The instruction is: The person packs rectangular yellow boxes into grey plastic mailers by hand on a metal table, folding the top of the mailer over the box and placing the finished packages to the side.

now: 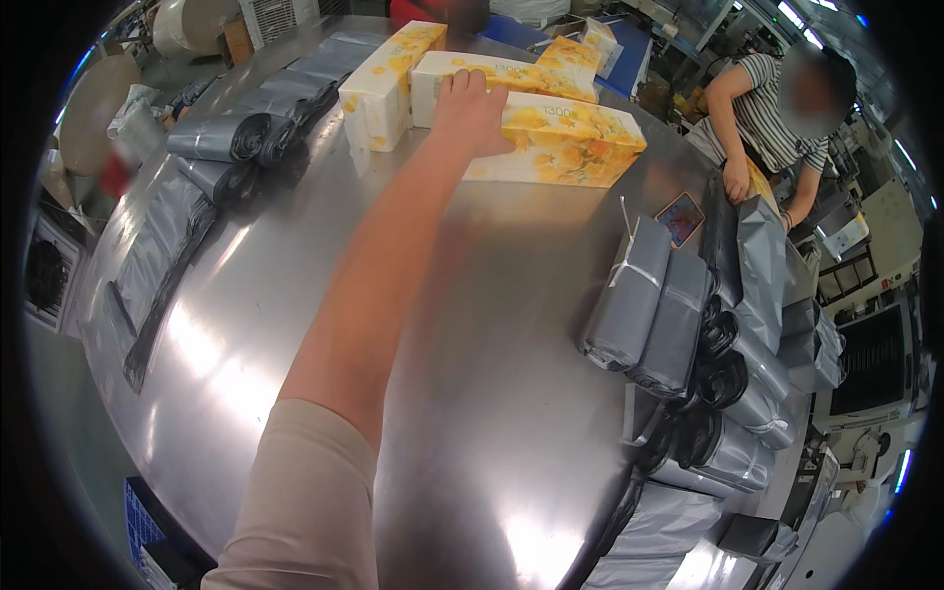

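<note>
My left hand (472,116) reaches far out over the metal table, its fingers bent over the left end of a long white box with yellow flower print (575,143). The thumb side presses on that box's near face, and the hand covers its left end. Right behind it lies a similar long box (433,77), which the fingertips overlap. To the left, a third flower-printed box (379,106) stands at an angle, apart from the hand. My right hand is out of view.
Rolls of grey plastic bags (218,138) line the table's left edge. More grey rolls (629,295) are piled at right, one tied with white string, beside a phone (680,218). Beyond, a person in a striped shirt (767,108) handles something at the table edge.
</note>
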The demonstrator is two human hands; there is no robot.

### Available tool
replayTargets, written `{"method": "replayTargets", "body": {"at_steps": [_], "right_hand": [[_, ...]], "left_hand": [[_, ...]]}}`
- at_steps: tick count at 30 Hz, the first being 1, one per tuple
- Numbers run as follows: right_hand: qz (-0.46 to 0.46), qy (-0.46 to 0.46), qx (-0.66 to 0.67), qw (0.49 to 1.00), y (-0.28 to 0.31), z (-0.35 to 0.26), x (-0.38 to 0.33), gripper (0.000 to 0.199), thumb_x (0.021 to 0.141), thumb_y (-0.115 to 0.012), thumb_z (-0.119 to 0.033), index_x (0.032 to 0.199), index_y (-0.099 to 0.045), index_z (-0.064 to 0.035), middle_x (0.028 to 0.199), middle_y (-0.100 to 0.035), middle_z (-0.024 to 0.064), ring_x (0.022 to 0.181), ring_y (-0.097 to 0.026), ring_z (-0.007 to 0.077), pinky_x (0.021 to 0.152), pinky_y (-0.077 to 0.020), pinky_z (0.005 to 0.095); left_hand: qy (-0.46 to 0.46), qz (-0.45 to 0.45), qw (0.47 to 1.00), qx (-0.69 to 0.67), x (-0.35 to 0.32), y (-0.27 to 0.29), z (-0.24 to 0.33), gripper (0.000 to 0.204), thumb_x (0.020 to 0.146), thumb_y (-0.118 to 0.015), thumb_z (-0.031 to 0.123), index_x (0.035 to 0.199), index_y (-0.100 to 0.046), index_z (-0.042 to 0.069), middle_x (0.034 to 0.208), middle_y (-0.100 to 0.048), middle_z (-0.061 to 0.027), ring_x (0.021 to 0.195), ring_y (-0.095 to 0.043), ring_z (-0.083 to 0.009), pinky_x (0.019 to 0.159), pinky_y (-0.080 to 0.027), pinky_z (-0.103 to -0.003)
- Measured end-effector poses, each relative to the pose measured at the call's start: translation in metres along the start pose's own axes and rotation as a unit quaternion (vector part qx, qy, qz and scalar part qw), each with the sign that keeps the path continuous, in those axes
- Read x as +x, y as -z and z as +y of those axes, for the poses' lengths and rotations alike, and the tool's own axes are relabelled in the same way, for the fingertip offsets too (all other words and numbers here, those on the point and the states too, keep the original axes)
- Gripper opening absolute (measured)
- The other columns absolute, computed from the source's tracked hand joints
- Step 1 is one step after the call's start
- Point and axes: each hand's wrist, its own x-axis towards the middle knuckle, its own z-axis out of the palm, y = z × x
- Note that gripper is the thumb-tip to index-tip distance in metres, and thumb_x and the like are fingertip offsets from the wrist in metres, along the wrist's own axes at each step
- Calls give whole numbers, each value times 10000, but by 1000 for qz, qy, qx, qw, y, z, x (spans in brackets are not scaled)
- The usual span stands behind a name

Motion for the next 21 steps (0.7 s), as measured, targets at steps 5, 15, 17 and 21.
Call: {"method": "replayTargets", "body": {"at_steps": [5, 15, 17, 21], "right_hand": [[4, 57, 23, 998, -1, -49, -2, 726, 922, -558, -338, 1454, -179, -22, 1469, -269, 209, 1329, -311, 291, 1068, -275, 361], [22, 102, 7, 995, -2, -14, -2, 686, 890, -604, -352, 1422, -286, -58, 1129, -580, 173, 1063, -544, 288, 914, -417, 356], [-13, 88, 151, 984, -6, -7, 5, 681, 839, -635, -302, 1378, -333, -16, 1256, -494, 195, 1177, -456, 313, 994, -347, 369], [62, 167, 157, 971, 11, -64, -11, 685, 851, -622, -268, 1370, -316, 57, 1317, -430, 226, 1191, -451, 319, 996, -355, 369]], "left_hand": [[61, -136, 986, -79, -9, 13, -8, 897, 609, -752, 406, 1323, -351, 39, 1174, -513, -230, 1138, -473, -389, 961, -421, -434], [5, -519, 853, 51, -283, 222, -18, 1238, 524, -789, 512, 1414, -117, -23, 1219, -486, -251, 1163, -471, -388, 982, -363, -427], [-1, -435, 899, 45, -383, 264, -12, 1150, 570, -783, 451, 1396, -162, -54, 1184, -489, -238, 1119, -482, -360, 968, -364, -442], [-3, -296, 951, -93, -463, 300, 56, 946, 572, -792, 277, 1325, -306, -25, 1176, -472, -209, 1112, -460, -362, 962, -352, -454]]}}
